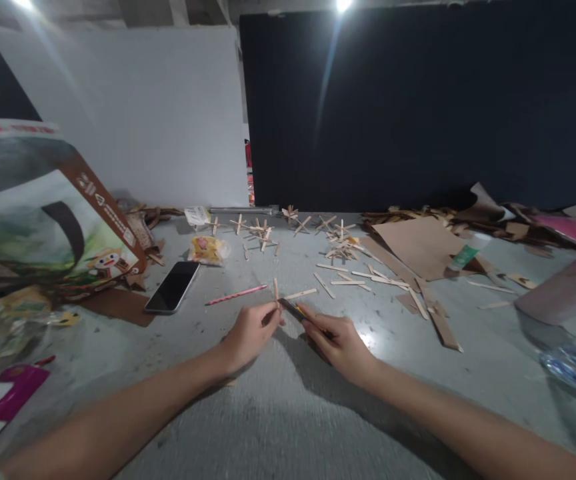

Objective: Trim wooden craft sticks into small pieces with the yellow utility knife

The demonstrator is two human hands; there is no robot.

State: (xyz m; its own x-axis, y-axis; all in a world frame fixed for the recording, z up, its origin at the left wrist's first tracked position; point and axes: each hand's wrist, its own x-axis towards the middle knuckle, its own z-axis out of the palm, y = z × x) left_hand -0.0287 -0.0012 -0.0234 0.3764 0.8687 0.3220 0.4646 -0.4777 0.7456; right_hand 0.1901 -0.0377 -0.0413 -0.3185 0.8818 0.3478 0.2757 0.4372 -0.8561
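Between its thumb and fingers my left hand (254, 333) pinches a wooden craft stick (276, 289) that points up and away from me. My right hand (337, 339) is closed round a utility knife (293, 309), dark with a bit of yellow. The knife's tip meets the stick close to my left fingertips; whether it cuts in is too small to tell. Just beyond my hands lies another craft stick (302, 293). A pink patterned pencil (236, 295) rests on the table to the left of it.
Several loose sticks (348, 281) and crossed-stick pieces (261, 231) lie farther back. A phone (173, 287), a yellow snack packet (208, 251) and a large printed bag (58, 220) are on the left. Cardboard (423, 247), a glue stick (470, 252) and clear plastic (575, 367) are on the right.
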